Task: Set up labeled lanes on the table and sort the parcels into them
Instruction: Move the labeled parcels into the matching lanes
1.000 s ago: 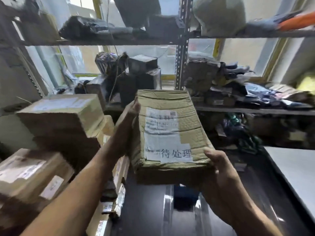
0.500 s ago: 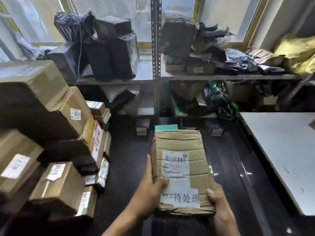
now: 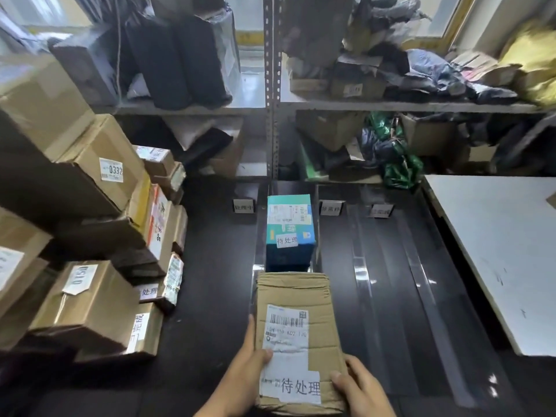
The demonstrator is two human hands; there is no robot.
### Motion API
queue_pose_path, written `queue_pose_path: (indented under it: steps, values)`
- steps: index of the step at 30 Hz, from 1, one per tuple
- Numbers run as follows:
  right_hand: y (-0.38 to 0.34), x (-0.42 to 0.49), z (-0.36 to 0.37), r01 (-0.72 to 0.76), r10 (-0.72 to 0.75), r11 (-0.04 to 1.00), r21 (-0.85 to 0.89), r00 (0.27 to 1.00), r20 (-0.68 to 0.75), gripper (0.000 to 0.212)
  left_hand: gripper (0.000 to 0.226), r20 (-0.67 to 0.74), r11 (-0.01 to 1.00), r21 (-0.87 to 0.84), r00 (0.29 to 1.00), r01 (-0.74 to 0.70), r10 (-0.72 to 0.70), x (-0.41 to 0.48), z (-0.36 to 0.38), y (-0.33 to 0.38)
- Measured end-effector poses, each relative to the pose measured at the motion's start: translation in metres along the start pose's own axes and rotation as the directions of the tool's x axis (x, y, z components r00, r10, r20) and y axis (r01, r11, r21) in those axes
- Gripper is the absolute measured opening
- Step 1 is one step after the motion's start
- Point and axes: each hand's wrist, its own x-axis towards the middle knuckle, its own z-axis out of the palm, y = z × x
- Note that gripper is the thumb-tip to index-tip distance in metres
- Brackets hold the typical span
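Note:
I hold a brown cardboard parcel (image 3: 296, 335) with a barcode label and a white sticker in Chinese characters. It lies low over the dark table (image 3: 210, 296), just behind a teal box (image 3: 289, 227) that carries the same kind of sticker. My left hand (image 3: 251, 365) grips its left edge, thumb on the label. My right hand (image 3: 358, 383) grips its near right corner. Both boxes sit in a lane between clear strips. Small lane signs (image 3: 244, 207) (image 3: 331, 209) (image 3: 381, 210) stand at the far end of the table.
A tall stack of cardboard parcels (image 3: 90, 236) fills the left side of the table. A metal shelf rack (image 3: 272, 100) with dark bags and boxes stands behind. A white board (image 3: 505, 251) lies at the right.
The parcel has come down from in front of the shelves to just above the table, behind the teal box. Both hands slid to its near end.

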Motion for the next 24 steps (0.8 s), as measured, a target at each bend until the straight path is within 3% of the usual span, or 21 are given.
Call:
queue_pose_path:
  steps: [3, 7, 24]
  values:
    - [0.005, 0.020, 0.002, 0.052, -0.054, 0.997, -0.064, 0.998, -0.031, 0.028, 0.074, 0.015, 0.999, 0.047, 1.000, -0.021, 0.020, 0.013, -0.004, 0.004]
    - [-0.002, 0.044, 0.006, 0.096, -0.103, 0.990, -0.101, 0.992, -0.074, 0.027, 0.049, -0.003, 0.992, 0.110, 0.998, -0.059, 0.059, 0.036, -0.004, 0.013]
    - [-0.013, 0.080, 0.006, 0.068, -0.079, 0.992, -0.103, 0.991, -0.107, 0.026, 0.046, -0.013, 0.984, 0.149, 0.995, -0.095, 0.098, 0.081, 0.000, 0.022]
